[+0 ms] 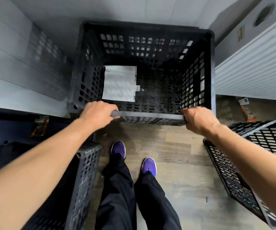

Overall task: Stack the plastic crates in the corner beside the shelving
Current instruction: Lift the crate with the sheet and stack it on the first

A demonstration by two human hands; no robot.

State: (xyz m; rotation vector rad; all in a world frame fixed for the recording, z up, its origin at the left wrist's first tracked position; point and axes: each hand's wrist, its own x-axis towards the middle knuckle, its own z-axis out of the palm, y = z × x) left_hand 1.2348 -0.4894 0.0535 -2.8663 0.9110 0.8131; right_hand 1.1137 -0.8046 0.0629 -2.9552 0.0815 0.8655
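A large black perforated plastic crate (150,47) stands in the corner ahead of me, open side up, with a white sheet of paper (119,83) lying inside on its floor. My left hand (99,114) grips the left end of its near rim. My right hand (198,120) grips the right end of the same rim. Another black crate (85,166) stands low at my left. A third black crate (243,166) lies tilted on the floor at my right, partly behind my right forearm.
Grey panelled walls (17,67) close off the left and back. A white ribbed cabinet (253,68) stands at right. My two purple shoes (149,166) stand on the wood floor (175,180) between the side crates. Orange-and-white scraps (247,110) lie on the floor at right.
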